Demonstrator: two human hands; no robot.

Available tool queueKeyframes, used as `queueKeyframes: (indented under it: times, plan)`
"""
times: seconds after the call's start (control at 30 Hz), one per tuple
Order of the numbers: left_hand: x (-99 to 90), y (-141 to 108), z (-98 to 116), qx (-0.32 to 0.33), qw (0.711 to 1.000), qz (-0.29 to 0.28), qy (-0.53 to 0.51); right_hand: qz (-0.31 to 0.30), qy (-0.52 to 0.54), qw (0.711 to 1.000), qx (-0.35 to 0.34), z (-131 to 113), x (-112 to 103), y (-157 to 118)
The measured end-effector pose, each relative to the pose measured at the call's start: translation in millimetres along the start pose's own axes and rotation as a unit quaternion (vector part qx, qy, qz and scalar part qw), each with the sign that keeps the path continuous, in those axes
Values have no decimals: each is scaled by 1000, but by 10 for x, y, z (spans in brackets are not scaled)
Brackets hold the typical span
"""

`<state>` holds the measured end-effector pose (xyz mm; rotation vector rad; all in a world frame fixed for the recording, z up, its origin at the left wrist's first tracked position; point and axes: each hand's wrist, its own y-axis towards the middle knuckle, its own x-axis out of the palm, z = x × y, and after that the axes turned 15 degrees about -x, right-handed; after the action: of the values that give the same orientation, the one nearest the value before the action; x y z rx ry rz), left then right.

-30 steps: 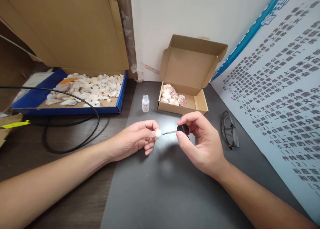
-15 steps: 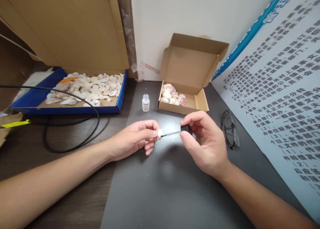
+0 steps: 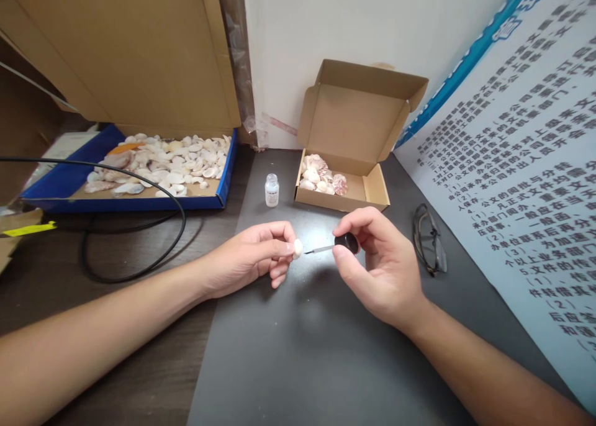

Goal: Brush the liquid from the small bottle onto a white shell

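Between thumb and fingertips, my left hand (image 3: 263, 252) pinches a small white shell (image 3: 298, 248). My right hand (image 3: 379, 264) grips a black cap (image 3: 346, 242) with a thin brush (image 3: 321, 249) sticking out of it to the left. The dark brush tip points at the shell, a small gap apart from it. Beyond the hands, an uncapped glass bottle (image 3: 272, 191) with a white label stands upright. Right of the bottle, an open small cardboard box (image 3: 326, 200) holds white and pinkish shells (image 3: 311, 176).
At the left, a blue-edged box (image 3: 186, 203) holds many shells, with a black cable (image 3: 181, 240) looping in front. Glasses (image 3: 428, 240) lie at the right beside a large printed sheet (image 3: 526, 184). A white wall panel (image 3: 363, 16) stands behind.
The brush tip, which was at the shell, has drawn back slightly to the right. My right hand has tilted the cap a little; my left hand is nearly unmoved.
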<state>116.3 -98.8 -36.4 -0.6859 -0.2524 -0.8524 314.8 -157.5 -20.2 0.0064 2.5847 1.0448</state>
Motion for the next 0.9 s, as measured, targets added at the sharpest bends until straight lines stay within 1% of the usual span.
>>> queueKeyframes:
  times: [0.13, 0.3, 0.47, 0.67, 0.83, 0.9]
  plan:
    - [5, 0, 1, 1, 1000, 0, 1, -1, 13, 1000, -7, -12, -8, -2]
    - [15, 4, 8, 1, 1000, 2, 1, -19, -9, 1000, 8, -17, -7, -4]
    - [21, 8, 14, -1, 1000, 2, -2, -21, 9, 1000, 1, -17, -16, 1]
    - [21, -8, 14, -1, 1000, -2, -10, -34, -13, 999, 24, -13, 2, 7]
    - [20, -4, 20, -4, 1000, 2, -26, -19, 13, 1000, 9, -15, 3, -4]
    - [18, 1, 19, -3, 999, -2, -34, -25, 7, 1000, 12, -20, 6, 0]
